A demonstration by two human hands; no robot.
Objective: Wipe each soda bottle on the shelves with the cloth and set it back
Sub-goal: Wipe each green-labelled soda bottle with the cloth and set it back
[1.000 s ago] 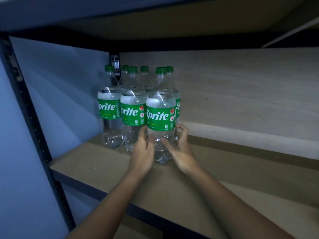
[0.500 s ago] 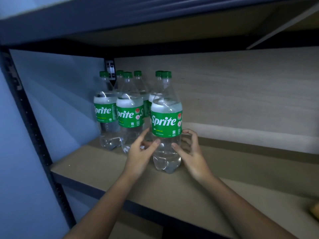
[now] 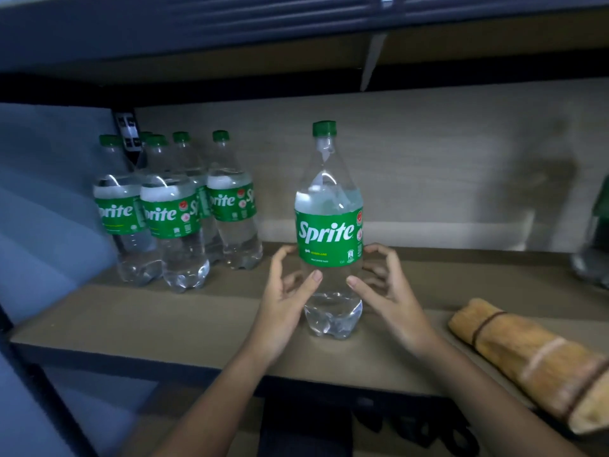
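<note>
Dark bottle (image 3: 598, 245) blurred, cut off at right edge.

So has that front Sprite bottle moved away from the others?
Yes. The bottle between the hands has gone right along the shelf, leaving a clear gap from the cluster of bottles by the left wall.

The lone bottle (image 3: 328, 225) standing upright on the shelf board (image 3: 164, 321) carries a green label with "Sprite" in big white letters; the small yellow line and the fine print under it are too small to read. To the left of that bottle, the cluster of bottles (image 3: 174, 209) wears the same green labels, each cut off by a neighbour or the curve: "prite" on three of them, with stray "S" edges beside.
</note>
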